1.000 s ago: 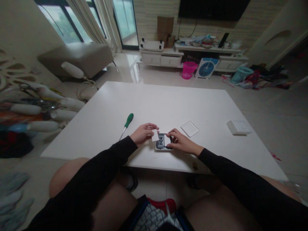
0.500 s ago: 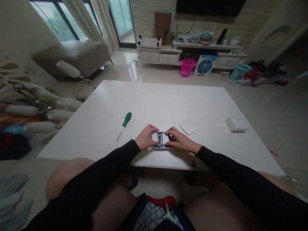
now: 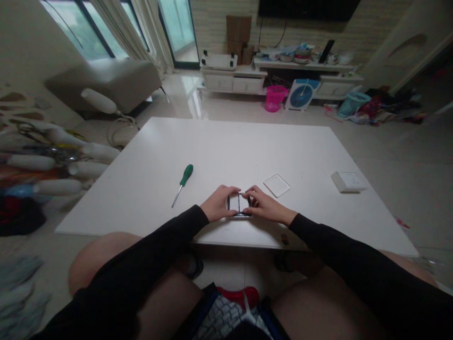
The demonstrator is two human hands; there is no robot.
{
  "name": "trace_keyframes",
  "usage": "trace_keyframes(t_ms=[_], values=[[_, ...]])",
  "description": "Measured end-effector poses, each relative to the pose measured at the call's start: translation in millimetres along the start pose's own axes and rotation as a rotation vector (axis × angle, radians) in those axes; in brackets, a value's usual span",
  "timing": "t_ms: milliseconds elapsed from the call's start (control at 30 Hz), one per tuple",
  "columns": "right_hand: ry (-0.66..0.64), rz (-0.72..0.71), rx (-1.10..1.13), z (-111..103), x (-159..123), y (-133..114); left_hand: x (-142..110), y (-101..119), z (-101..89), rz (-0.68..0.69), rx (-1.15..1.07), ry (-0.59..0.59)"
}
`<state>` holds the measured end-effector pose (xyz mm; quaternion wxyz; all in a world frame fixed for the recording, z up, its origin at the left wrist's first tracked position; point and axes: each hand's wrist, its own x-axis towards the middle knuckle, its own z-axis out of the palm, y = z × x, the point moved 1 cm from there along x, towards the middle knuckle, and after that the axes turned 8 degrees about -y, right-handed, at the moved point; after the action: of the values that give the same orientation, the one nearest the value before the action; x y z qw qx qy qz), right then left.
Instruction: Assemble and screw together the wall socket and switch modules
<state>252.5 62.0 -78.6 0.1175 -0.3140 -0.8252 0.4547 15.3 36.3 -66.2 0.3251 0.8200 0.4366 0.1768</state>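
The left hand [image 3: 220, 203] pinches the left white panel [image 3: 234, 203] between thumb and fingers; the right hand [image 3: 264, 205] grips the dark-framed unit [image 3: 242, 215] across the right white panel [image 3: 244, 202] — all on the bench [image 3: 212, 151], between the hands; a green-handled screwdriver [image 3: 186, 175] lies left of the left hand; a square frame [image 3: 276, 185] sits just beyond the right hand; a white box [image 3: 348, 182], farther right.
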Motion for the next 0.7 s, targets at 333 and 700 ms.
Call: trace_keyframes(t_ms=[333, 700], values=[[-0.003, -0.003, -0.028, 0.3, -0.3, 1.6, 2.8, 3.7, -8.1, -0.026, 0.134, -0.100], [-0.004, 0.006, -0.013, -0.3, 0.0, 2.1, 2.4, 2.3, -5.4, 0.027, 0.201, -0.124]])
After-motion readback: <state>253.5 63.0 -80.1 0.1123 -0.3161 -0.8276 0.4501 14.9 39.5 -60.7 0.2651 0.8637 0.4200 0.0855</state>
